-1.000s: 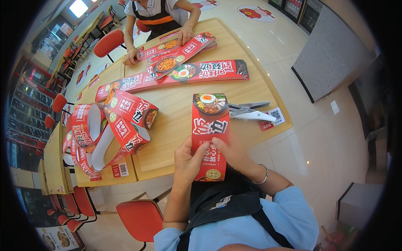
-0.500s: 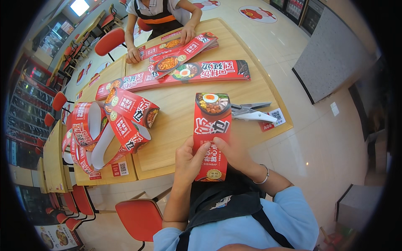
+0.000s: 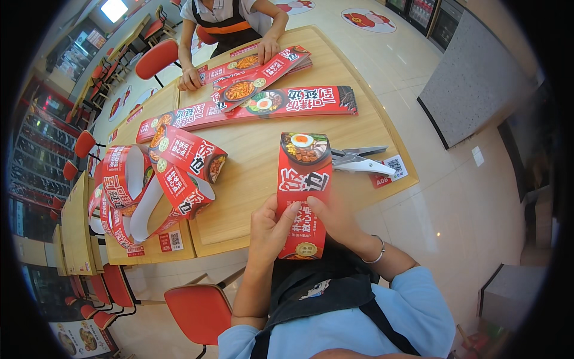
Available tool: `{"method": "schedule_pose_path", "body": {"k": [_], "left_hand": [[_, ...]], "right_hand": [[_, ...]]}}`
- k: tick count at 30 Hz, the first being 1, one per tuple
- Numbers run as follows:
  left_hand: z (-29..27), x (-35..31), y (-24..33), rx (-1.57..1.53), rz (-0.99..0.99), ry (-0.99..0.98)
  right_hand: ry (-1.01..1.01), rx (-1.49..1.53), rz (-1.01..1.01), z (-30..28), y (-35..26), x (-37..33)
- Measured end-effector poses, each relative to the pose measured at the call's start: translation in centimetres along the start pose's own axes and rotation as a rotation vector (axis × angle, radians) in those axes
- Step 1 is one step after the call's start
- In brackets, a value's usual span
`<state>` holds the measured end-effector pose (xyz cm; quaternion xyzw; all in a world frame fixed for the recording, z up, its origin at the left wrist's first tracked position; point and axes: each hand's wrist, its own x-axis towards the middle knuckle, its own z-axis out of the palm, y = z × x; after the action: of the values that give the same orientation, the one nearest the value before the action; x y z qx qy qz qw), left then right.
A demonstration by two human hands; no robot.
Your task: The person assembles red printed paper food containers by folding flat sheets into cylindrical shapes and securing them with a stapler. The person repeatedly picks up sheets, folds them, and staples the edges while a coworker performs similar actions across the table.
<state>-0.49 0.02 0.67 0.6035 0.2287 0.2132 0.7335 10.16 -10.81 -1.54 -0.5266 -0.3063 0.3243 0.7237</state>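
One red card strip (image 3: 304, 179) is at the centre of the head view, held lengthwise between the left hand (image 3: 268, 230) and the right hand (image 3: 335, 222). Each hand pinches an edge of its lower half, thumb on the printed face and fingers mostly hidden behind; the thumbs almost meet, probably so that the card lies flat and steady under them. The strip rises above both hands toward the middle of the frame, its lower end down between the forearms; whether it is folded or looped cannot be told.

Scissors (image 3: 365, 166) lie on the tabletop (image 3: 245, 161) right of the strip, perhaps left there to be within reach. Curled card loops (image 3: 125, 179) cluster at the left, seemingly apart so they keep their shape, while flat card strips (image 3: 323, 103) are stacked across the upper middle, near a co-worker's hands (image 3: 190, 79), likely lined up for easy picking
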Motion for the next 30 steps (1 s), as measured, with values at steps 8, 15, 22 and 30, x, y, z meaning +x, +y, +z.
{"method": "schedule_pose_path", "body": {"k": [8, 15, 22, 30], "left_hand": [[0.1, 0.1, 0.0, -0.001, 0.005, -0.008], [-1.2, 0.3, -0.6, -0.046, -0.017, 0.077], [-2.7, 1.0, -1.6, -0.057, -0.037, 0.057], [-2.8, 1.1, -0.9, -0.068, -0.041, 0.113]], "right_hand": [[0.012, 0.041, 0.019, 0.0, 0.2, -0.1], [-0.029, -0.527, 0.032, -4.9, -0.4, 1.3], [-0.082, -1.671, -0.391, -14.5, -1.0, 4.0], [0.044, -1.19, -0.267, -15.2, -4.0, 2.8]]}}
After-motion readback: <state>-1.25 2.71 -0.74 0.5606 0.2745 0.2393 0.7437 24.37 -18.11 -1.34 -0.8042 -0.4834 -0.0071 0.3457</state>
